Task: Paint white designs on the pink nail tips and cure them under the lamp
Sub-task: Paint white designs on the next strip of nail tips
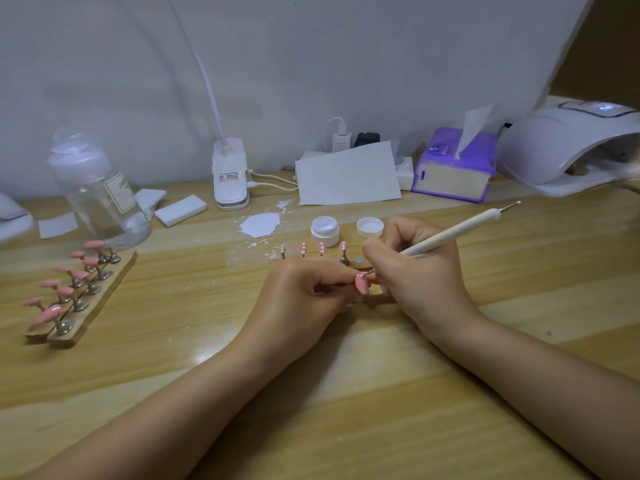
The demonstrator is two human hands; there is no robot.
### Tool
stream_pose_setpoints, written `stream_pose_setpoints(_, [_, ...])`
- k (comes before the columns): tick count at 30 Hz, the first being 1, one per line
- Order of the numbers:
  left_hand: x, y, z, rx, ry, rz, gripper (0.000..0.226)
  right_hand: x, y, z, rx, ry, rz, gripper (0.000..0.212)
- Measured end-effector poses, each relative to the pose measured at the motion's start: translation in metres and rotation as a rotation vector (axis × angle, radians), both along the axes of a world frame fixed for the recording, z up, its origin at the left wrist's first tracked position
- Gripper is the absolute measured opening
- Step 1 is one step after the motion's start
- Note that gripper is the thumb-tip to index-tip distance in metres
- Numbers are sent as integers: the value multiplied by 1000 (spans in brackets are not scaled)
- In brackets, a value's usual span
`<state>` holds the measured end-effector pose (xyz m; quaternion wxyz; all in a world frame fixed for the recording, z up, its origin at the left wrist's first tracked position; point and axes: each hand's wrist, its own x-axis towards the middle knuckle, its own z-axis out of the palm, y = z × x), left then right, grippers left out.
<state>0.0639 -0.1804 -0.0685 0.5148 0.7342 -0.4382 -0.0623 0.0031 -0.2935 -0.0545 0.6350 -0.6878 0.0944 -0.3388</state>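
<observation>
Right between hands (360,282): nail tip (362,285)

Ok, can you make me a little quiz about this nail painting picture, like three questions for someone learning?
1. True or false: the lid is screwed onto the small white paint jar.
2. Which hand holds the dotting pen? A) left B) right C) neither
3. Fill in: the nail tip being painted is coloured ____.

Key
1. False. The lid lies on the table beside the open jar.
2. B. The right hand grips the pen, while the left hand holds the nail tip.
3. Pink. The pen's lower end meets its top edge.
</observation>
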Motion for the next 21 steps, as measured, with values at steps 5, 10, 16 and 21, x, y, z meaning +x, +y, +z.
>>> stream_pose_setpoints(5, [0,0,0,-7,22,3,11,1,0,0,-6,3,-10,35])
stream_pose_setpoints(10, [-1,0,0,-10,20,1,12,0,-1,0,-5,4,-16,38])
stream_pose_setpoints(16, [-1,0,0,-5,20,7,14,0,0,0,-22,8,-26,35])
stream_pose_setpoints(21, [-1,0,0,-10,32,9,11,1,0,0,-2,9,-42,39])
